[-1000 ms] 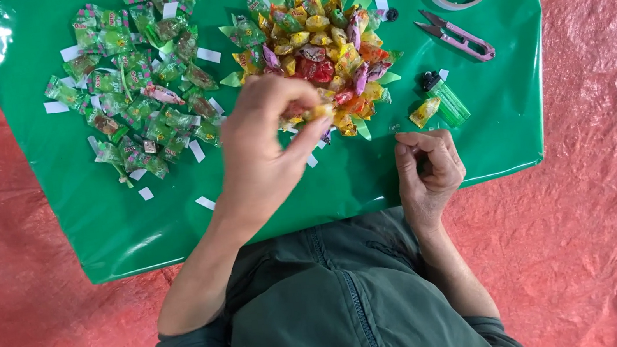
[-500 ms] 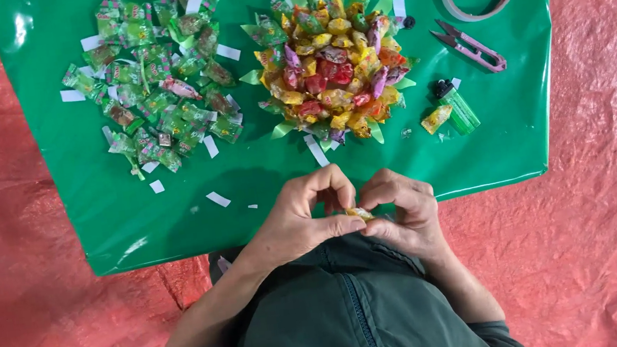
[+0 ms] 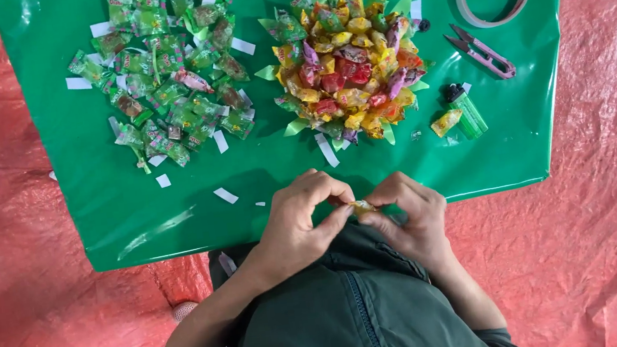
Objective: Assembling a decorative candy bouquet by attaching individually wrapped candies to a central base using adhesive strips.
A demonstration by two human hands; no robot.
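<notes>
Hands point(image 3: 353, 219) around yellow wrapped candy point(image 3: 362, 207)

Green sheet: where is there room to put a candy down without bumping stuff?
The green sheet is bare along its near edge, left of the hands, below the pile of green-wrapped candies. A smaller bare strip lies below the green lighter. It is crowded around the round candy arrangement and by the pink snips.

Even, soft daylight; glare streaks on glossy green sheet point(image 3: 134, 226); faint shadows; sharp focus, no blur.
</notes>
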